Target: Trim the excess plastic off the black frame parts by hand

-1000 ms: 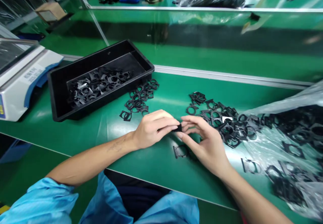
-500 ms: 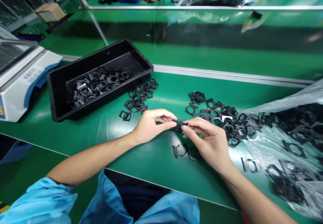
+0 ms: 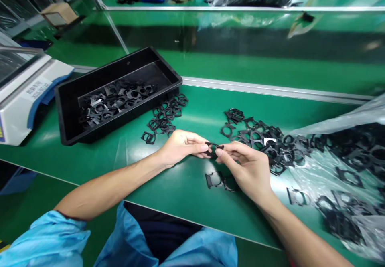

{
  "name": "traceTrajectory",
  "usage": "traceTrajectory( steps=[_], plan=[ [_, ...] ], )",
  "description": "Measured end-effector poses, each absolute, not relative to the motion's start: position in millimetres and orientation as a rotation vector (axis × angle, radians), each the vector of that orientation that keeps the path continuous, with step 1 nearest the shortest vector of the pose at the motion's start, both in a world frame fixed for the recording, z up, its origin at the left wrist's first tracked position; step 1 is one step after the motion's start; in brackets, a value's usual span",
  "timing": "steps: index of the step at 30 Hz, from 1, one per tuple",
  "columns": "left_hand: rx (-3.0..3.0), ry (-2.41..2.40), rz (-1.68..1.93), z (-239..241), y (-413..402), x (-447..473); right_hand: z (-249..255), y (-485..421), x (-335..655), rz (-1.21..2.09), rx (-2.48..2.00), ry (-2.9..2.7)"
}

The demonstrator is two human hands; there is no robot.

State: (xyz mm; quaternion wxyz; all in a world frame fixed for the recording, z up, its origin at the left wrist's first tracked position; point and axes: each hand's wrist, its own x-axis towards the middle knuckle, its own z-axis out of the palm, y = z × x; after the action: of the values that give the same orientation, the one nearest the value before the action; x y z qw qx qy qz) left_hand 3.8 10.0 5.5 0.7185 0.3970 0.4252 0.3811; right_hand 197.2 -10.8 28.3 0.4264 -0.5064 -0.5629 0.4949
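Observation:
Between my two hands is a small black plastic ring-shaped part [image 3: 213, 146], held just above the green tabletop. My left hand [image 3: 183, 146] pinches its left edge between thumb and fingers. On its right edge, my right hand [image 3: 248, 162] grips with thumb and fingertips. The ring's opening shows between the fingertips. Below the hands, a flat black bracket with a round hole [image 3: 209, 181] lies on the table. Beside it a second bracket [image 3: 229, 183] is partly hidden by my right hand.
A black tray [image 3: 120, 122] with many similar parts stands at the left, beside a white and blue machine [image 3: 27, 94]. Loose parts [image 3: 165, 114] lie by the tray. A larger pile [image 3: 258, 134] spreads right toward a clear plastic bag [image 3: 315, 170] of parts.
The ring part has been tilted so that its opening faces me more. My left fingers have shifted slightly on it; the right hand stays nearly in place.

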Motion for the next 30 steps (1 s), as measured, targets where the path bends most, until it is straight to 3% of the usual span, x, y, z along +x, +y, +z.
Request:
traceTrajectory(
  steps=[10,30],
  plan=[
    [0.946,0.877,0.813,9.0,10.8,1.2,34.1,-6.1,199.4,1.378,-1.290,-1.325],
    [1.121,0.958,0.943,3.2,11.9,3.6,30.5,-5.0,202.0,1.091,-1.295,-1.524]
  ],
)
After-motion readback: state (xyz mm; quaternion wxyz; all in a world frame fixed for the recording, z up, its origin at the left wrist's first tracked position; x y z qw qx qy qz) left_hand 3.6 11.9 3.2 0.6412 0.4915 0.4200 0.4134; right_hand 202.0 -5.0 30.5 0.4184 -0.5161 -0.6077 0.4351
